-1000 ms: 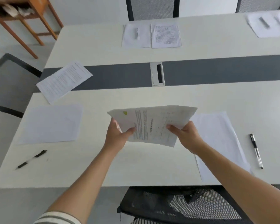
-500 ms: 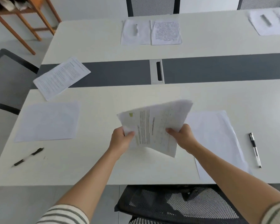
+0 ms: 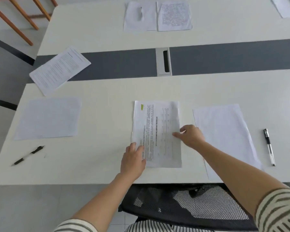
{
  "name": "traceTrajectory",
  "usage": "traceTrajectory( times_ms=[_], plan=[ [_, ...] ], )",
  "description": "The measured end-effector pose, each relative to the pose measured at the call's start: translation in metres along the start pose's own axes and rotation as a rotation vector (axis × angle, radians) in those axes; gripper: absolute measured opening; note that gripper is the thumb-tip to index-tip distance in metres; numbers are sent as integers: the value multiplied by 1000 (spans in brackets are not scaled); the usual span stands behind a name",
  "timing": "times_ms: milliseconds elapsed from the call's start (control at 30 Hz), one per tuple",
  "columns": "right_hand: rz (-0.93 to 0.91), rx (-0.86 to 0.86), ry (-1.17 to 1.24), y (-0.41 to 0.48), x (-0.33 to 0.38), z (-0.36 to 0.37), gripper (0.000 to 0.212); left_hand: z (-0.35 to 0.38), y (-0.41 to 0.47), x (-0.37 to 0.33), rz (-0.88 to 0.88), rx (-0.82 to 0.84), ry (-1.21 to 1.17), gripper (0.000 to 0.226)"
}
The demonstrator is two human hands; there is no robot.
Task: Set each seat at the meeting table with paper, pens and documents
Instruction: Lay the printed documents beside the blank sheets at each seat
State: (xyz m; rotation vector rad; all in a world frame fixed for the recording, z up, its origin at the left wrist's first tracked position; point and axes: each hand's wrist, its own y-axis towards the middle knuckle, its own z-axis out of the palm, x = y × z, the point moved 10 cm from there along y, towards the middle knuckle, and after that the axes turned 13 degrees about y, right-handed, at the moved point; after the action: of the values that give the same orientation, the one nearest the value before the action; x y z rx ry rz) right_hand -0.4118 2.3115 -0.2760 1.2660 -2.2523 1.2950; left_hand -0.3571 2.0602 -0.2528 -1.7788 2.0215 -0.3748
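A printed document with a green mark lies flat on the white table in front of me. My left hand rests with fingers spread on its lower left corner. My right hand touches its right edge with fingertips. To the right lies a blank paper sheet, and beyond it a clear pen. At the left seat lie another blank sheet and a black pen. A printed document sits askew at the table's left end.
A black mesh chair stands under the near edge. A grey strip with a cable slot runs across the table's middle. On the far side lie a blank sheet with a pen, a printed page, and more paper. A wooden stand is far left.
The printed document was held up in both hands; now it lies flat on the table, turned lengthwise, with both hands resting on its edges.
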Motion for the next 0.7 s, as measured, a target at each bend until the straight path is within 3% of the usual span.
traceTrajectory(
  times_ms=[67,133,233,300,700],
  plan=[
    [-113,-197,-123,-12,-13,-44,40,2,4,-7,45,-6,72,53],
    [-165,-271,-243,-26,-44,-79,51,6,9,-13,92,-1,138,60],
    [-33,-84,-421,-38,-115,-84,81,17,14,-14,126,46,202,71],
    [21,0,-444,-45,-138,-71,87,23,15,-13,135,53,229,75],
    [-15,-30,-415,-32,-83,-23,87,27,15,-13,110,72,200,78]
  ],
)
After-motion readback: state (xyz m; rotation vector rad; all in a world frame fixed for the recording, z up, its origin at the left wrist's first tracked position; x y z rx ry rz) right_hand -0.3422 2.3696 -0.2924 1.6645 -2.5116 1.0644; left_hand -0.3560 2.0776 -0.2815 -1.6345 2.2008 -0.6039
